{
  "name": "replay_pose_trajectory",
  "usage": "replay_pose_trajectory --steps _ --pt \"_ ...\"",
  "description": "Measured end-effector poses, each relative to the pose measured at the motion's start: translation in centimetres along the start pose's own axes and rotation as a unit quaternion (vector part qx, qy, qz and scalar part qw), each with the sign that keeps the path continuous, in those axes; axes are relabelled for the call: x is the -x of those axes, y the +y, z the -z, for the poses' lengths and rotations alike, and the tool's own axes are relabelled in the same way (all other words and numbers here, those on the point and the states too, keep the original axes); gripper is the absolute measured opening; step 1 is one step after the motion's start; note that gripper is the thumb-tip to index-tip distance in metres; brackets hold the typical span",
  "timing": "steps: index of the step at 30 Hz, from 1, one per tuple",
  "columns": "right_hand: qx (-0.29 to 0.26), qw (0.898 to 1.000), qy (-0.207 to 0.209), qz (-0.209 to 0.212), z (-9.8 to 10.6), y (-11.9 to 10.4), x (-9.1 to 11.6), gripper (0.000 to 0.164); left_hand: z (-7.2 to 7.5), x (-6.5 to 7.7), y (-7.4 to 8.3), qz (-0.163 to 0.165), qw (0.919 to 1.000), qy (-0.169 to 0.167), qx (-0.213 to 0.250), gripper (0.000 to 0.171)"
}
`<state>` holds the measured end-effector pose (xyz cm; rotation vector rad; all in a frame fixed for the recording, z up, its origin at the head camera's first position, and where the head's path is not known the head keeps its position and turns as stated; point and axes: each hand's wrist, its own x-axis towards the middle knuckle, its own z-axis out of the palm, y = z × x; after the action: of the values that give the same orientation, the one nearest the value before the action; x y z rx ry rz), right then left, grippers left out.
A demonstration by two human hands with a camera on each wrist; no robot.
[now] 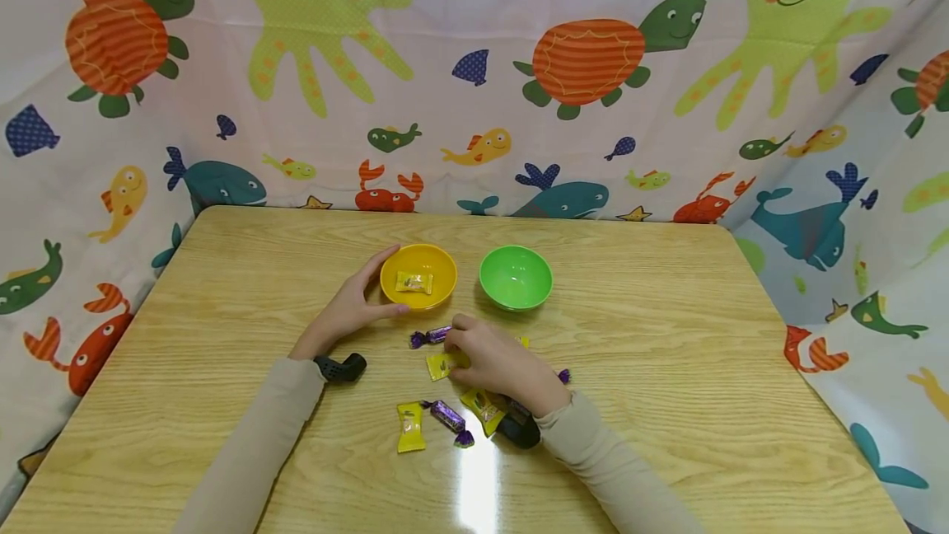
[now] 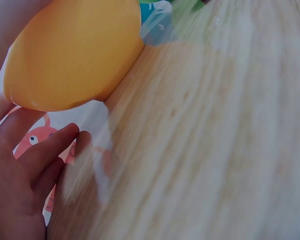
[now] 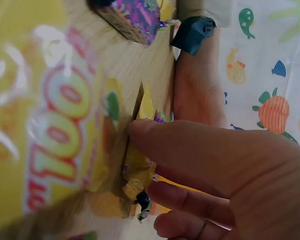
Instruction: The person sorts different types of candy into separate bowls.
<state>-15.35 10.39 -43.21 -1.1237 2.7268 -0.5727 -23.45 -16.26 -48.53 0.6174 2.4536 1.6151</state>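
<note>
Below centre, the downturned right hand (image 1: 498, 359) pinches a yellow sweet (image 1: 439, 367), partly hiding it. Farther left, the left hand (image 1: 354, 301) curves round the yellow bowl (image 1: 419, 257).

The bench (image 1: 704, 311) offers free passage right of the green bowl (image 1: 516, 300) and right sleeve (image 1: 615, 468). A narrow gap parts that bowl from the yellow bowl (image 1: 418, 258), whose left side the left grip (image 1: 356, 301) blocks. Nearer, wrapped candies (image 1: 411, 427) and the right grip (image 1: 498, 359) obstruct the middle.
</note>
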Motion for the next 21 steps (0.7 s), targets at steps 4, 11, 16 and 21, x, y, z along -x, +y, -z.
replay_pose_trajectory --steps 4,11,16,21 --pt "0.005 1.0 0.012 0.006 -0.4 0.1 -0.1 0.015 0.0 0.5 1.8 0.009 0.9999 -0.005 0.007 0.093" --pt "-0.004 1.0 -0.008 -0.003 -0.6 0.1 -0.1 0.016 0.1 0.8 3.0 0.013 0.9998 -0.011 0.009 0.093" --pt "-0.016 1.0 -0.015 -0.006 -0.7 0.3 -0.2 0.018 0.1 0.3 1.4 0.018 0.9998 -0.009 -0.002 0.095" --pt "-0.024 1.0 -0.007 0.001 -0.8 0.4 -0.3 0.017 0.0 -0.1 -0.2 0.014 0.9999 -0.005 -0.003 0.096"
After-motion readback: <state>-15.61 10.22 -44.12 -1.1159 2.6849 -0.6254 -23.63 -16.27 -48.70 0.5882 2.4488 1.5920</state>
